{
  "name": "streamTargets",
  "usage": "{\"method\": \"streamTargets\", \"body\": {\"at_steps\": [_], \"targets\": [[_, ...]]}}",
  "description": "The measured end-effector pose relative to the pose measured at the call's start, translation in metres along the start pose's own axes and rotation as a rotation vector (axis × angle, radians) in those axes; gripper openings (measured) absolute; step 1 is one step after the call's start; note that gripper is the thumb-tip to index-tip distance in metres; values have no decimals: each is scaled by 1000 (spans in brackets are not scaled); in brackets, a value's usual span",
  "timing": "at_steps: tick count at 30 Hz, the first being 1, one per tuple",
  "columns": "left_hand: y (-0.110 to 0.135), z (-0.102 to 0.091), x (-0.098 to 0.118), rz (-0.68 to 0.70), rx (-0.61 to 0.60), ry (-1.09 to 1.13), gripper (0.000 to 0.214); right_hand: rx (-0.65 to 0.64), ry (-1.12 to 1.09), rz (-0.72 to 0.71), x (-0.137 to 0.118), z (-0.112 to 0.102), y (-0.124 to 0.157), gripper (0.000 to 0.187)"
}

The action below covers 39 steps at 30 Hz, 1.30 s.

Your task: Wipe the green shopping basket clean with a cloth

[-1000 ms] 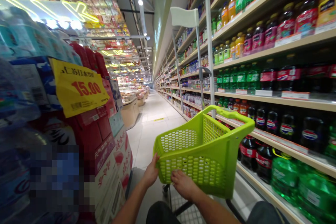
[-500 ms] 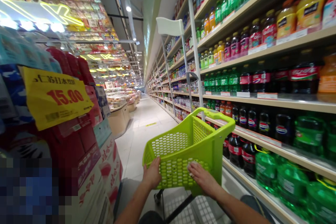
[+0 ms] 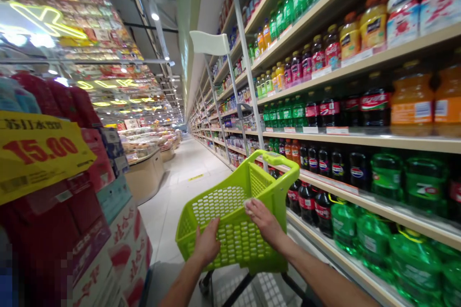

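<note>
A lime-green plastic shopping cart point(image 3: 230, 244) with perforated walls stands right in front of me, its handle end to the right. My left hand point(image 3: 208, 243) is at the rim of the basket's near side, thumb apart from the fingers and closed over the edge. Higher up and to the right, my right hand point(image 3: 264, 220) is by the rim of the same side. Its fingers are pinched together on a small crumpled white tissue-like piece point(image 3: 248, 205). No goods show in the visible part of the basket.
Shelves of bottled drinks point(image 3: 322, 163) line the right side. Stacked boxes point(image 3: 118, 254) with a yellow price sign point(image 3: 43, 153) rise close on the left. A pale stepladder-like frame point(image 3: 211, 44) stands by the shelves. The tiled aisle point(image 3: 180, 168) runs ahead past low display counters point(image 3: 144, 177).
My view has turned to the right, so the cart and shelves sit farther left. My right hand has risen from the basket's side wall to near its rim.
</note>
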<state>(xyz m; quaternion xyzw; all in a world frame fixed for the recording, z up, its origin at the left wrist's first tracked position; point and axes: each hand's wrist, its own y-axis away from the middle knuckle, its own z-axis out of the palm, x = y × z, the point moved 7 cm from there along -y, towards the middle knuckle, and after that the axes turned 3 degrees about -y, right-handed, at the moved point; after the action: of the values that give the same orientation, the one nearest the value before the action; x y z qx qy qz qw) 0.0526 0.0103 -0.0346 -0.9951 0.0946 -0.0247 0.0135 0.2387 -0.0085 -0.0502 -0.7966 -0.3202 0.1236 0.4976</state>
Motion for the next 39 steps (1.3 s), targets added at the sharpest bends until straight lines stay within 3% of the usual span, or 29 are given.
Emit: {"method": "streamTargets", "body": {"at_steps": [3, 7, 9, 15, 21, 23, 25, 29, 30, 32, 36, 37, 39], "targets": [[-5, 2, 6, 0, -13, -9, 80, 42, 38, 37, 17, -11, -9, 39], [-7, 7, 8, -5, -67, -30, 80, -51, 37, -14, 14, 3, 33, 36], [-7, 7, 11, 8, -55, -49, 80, -68, 13, 5, 16, -1, 41, 35], [-5, 4, 33, 80, -16, -62, 81, 56, 3, 100, 55, -49, 2, 36], [-6, 5, 38, 75, -25, -47, 82, -105, 53, 31, 43, -31, 54, 35], [-7, 4, 38, 86, 1, -45, 82, -83, 79, 24, 47, -40, 44, 36], [-9, 5, 39, 92, 12, -49, 82, -10, 133, 72, 67, -64, 15, 38], [-8, 9, 41, 70, -16, -67, 83, 87, 290, 334, 127, -109, -38, 38], [-7, 10, 42, 68, -23, -73, 84, 77, 303, 374, 132, -108, -43, 36], [-7, 11, 45, 60, -25, -86, 85, 6, 259, 349, 122, -88, -46, 33], [-8, 12, 44, 64, -10, -76, 86, -174, 58, 49, 68, -28, -36, 29], [-8, 12, 41, 63, -9, -70, 86, -190, 38, 20, 68, -25, -34, 29], [-8, 11, 33, 34, -6, -65, 84, -179, 56, 70, 91, -40, -35, 33]]}}
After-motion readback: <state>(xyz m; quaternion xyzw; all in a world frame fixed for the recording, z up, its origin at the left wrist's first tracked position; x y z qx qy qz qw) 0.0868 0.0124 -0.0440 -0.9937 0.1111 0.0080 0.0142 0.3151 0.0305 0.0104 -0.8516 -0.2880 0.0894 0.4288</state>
